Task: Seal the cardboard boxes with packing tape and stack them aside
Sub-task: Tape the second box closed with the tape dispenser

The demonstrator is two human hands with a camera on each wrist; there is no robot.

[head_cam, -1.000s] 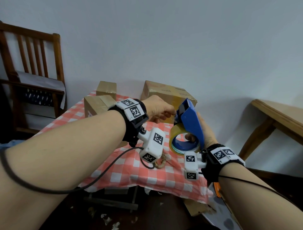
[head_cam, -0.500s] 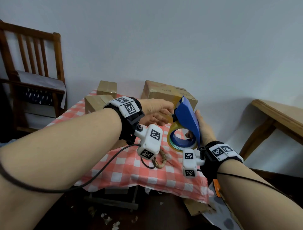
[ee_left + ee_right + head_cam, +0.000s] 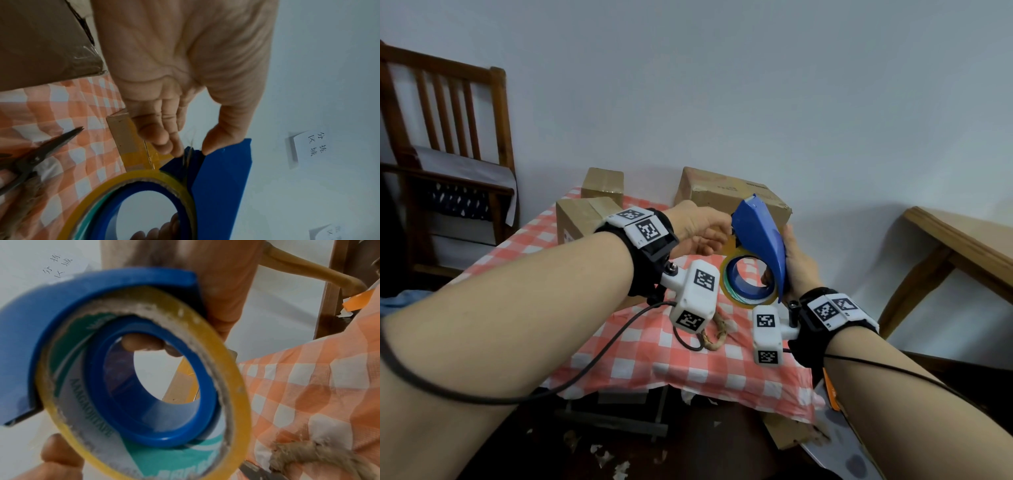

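Observation:
My right hand (image 3: 796,260) grips a blue tape dispenser (image 3: 760,236) loaded with a yellowish roll of packing tape (image 3: 743,298), held up above the table. Its fingers (image 3: 141,342) reach through the roll's core (image 3: 156,439). My left hand (image 3: 705,233) is at the dispenser's front end, where thumb and fingers (image 3: 164,146) pinch the clear tape end by the cutter. Three cardboard boxes stand at the back of the table: a large one (image 3: 719,192), a small one (image 3: 602,181) and a middle one (image 3: 580,216).
A red-and-white checked cloth (image 3: 626,346) covers the table. On it lie a loop of rope (image 3: 717,334) and scissors (image 3: 35,159). A wooden chair (image 3: 448,154) stands at the left and a wooden table (image 3: 962,240) at the right. Scraps litter the floor below.
Both hands and the dispenser have drifted slightly up and to the left. My left fingers have stayed at the dispenser's front end.

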